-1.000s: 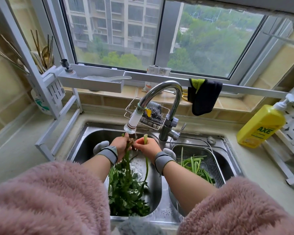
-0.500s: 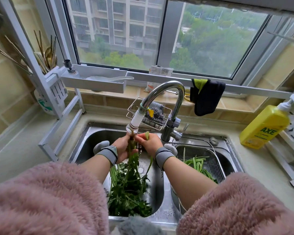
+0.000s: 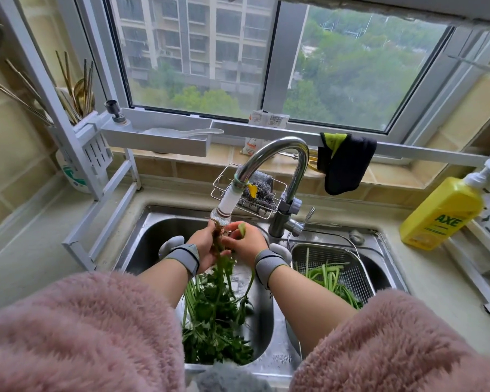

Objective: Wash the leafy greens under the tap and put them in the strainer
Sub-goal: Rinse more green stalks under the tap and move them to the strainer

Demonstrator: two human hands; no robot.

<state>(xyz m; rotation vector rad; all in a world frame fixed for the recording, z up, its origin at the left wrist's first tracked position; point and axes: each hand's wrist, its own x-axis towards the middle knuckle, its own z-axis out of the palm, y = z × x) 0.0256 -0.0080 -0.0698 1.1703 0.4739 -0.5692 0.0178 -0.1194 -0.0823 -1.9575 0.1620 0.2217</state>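
Left hand: the left hand (image 3: 203,244) grips the root end of a bunch of leafy greens (image 3: 215,312), fingers curled round the stalks just under the tap's outlet
Right hand: the right hand (image 3: 246,243) pinches a single pale green stem (image 3: 241,229) at its top, close beside the left hand; the stem trails down into the left basin
Wrists: each wrist carries a grey band (image 3: 183,257); fluffy pink sleeves (image 3: 77,329) are pushed up the forearms
Greens in hand: the bunch hangs root-up, leaves drooping onto the heap that lies in the left basin
Tap: the tap (image 3: 277,157) arches over the left basin, its white nozzle (image 3: 228,202) right above the roots; whether water runs is hard to tell, though droplets show on the steel
Sink: a double steel sink (image 3: 142,230); unwashed greens fill the near part of the left basin
Strainer: the mesh strainer (image 3: 348,267) sits in the right basin and holds a small lot of green stalks (image 3: 327,278)
Beyond: a wire rack with a scourer (image 3: 259,190) behind the tap, a dark cloth (image 3: 345,162) on the rail, a yellow soap bottle (image 3: 441,213) on the counter at right
Progress: early to middle by my judgement; a few stalks are in the strainer, the larger part waits in the left basin
Left to do: rinse this bunch, move it across to the strainer, then the rest
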